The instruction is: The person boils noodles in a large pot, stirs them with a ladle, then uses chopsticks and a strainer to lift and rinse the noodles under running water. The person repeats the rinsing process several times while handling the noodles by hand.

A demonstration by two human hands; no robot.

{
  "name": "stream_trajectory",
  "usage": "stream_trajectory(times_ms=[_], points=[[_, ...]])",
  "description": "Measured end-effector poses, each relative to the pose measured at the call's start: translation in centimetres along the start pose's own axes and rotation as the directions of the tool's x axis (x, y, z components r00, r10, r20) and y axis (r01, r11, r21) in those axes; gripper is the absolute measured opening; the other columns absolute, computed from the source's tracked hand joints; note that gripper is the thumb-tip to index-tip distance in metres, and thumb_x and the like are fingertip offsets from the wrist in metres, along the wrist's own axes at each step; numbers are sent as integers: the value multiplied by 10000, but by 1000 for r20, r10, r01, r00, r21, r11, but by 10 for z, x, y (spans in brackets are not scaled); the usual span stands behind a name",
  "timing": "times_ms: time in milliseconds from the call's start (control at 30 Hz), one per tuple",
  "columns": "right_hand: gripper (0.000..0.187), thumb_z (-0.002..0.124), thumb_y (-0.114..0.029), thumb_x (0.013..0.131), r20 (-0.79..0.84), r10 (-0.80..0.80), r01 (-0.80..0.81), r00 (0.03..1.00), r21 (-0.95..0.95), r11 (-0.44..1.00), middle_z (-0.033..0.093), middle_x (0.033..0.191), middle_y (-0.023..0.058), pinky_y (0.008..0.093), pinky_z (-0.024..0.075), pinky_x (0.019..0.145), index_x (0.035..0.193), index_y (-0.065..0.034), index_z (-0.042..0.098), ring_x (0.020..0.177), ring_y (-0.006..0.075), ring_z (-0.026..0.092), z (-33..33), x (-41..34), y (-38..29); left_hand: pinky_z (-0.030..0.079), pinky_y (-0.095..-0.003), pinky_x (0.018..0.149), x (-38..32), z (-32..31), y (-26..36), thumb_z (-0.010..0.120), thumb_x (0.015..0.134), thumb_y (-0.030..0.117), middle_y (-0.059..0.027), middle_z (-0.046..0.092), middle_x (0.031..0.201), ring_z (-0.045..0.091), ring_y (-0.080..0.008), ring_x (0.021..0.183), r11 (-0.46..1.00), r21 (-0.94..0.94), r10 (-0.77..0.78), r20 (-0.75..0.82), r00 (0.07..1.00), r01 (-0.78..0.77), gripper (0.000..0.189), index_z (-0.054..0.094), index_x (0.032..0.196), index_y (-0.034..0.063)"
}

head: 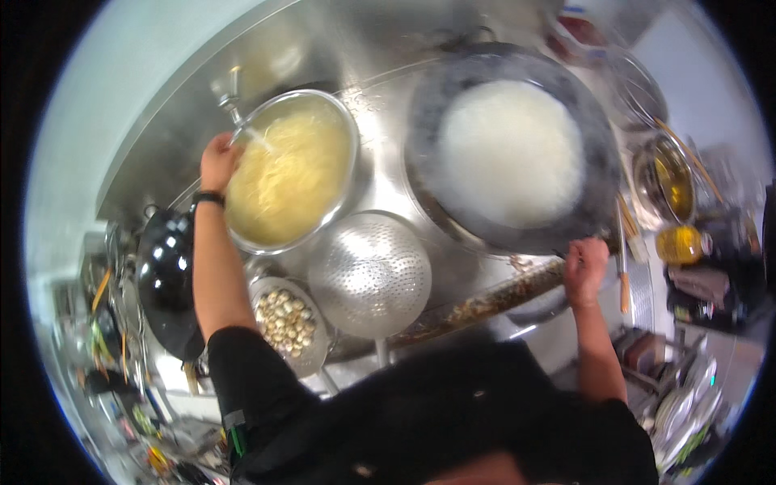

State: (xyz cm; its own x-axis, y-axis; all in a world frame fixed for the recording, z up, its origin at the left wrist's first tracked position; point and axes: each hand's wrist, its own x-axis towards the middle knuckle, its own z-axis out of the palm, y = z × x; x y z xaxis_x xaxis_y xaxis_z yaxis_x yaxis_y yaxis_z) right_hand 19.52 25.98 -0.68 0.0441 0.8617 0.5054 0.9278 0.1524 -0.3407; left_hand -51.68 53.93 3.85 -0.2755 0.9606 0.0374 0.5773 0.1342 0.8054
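Observation:
My left hand point(219, 162) is curled at the left rim of a wide metal basin point(343, 209), beside a tap spout point(233, 106). Whether it grips the rim or the spout is unclear. Water runs from the spout into the basin, over pale yellow strands that look like noodles point(297, 176). At the near right edge of a large dark wok point(600, 151), my right hand point(585, 270) is closed around what appears to be its small handle. Cloudy white liquid point(512, 154) fills the wok's middle, and steam blurs its sides.
A perforated steel strainer point(371, 276) lies between basin and wok. Next to it, a smaller strainer point(285, 321) holds small shellfish, apparently clams. A black wok point(167, 279) stands at left. On the right are a metal bowl of oil point(670, 182) and a bottle of yellow oil point(679, 244).

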Motion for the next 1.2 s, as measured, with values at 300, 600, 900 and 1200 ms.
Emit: stream_trajectory(times_ms=[300, 600, 900, 1200], points=[[89, 695, -6, 798, -29, 28, -27, 999, 33, 999, 623, 841, 115, 453, 449, 831, 860, -69, 680, 857, 343, 591, -2, 13, -11, 503, -466, 1038, 9, 10, -180, 597, 951, 281, -318, 618, 1337, 624, -402, 1226, 555, 822, -225, 297, 928, -128, 546, 568, 1354, -85], [87, 656, -7, 840, 11, 50, -50, 999, 12, 999, 633, 888, 136, 452, 457, 892, 908, -47, 693, 918, 353, 595, 2, -1, -4, 405, -471, 1124, -27, 67, -112, 366, 1052, 289, -261, 570, 1447, 557, -370, 1324, 728, 678, -310, 191, 931, 103, 494, 611, 1363, -7], [98, 665, 1, 838, 19, 34, -35, 999, 29, 999, 628, 894, 137, 447, 455, 906, 922, -45, 688, 924, 354, 595, 0, 5, -6, 455, -468, 1041, -31, 71, -111, 448, 1030, 266, -224, 643, 1338, 609, -373, 1208, 842, 510, -336, 242, 910, 175, 430, 631, 1278, -33], [90, 666, -2, 844, 7, 5, -5, 1000, 45, 999, 620, 872, 122, 433, 446, 882, 918, -50, 681, 885, 340, 587, -3, 3, -7, 550, -427, 980, -71, 10, -21, 820, 828, 66, -124, 683, 1261, 661, -247, 1139, 767, -443, -178, 548, 818, 464, 571, 590, 1339, -42]])
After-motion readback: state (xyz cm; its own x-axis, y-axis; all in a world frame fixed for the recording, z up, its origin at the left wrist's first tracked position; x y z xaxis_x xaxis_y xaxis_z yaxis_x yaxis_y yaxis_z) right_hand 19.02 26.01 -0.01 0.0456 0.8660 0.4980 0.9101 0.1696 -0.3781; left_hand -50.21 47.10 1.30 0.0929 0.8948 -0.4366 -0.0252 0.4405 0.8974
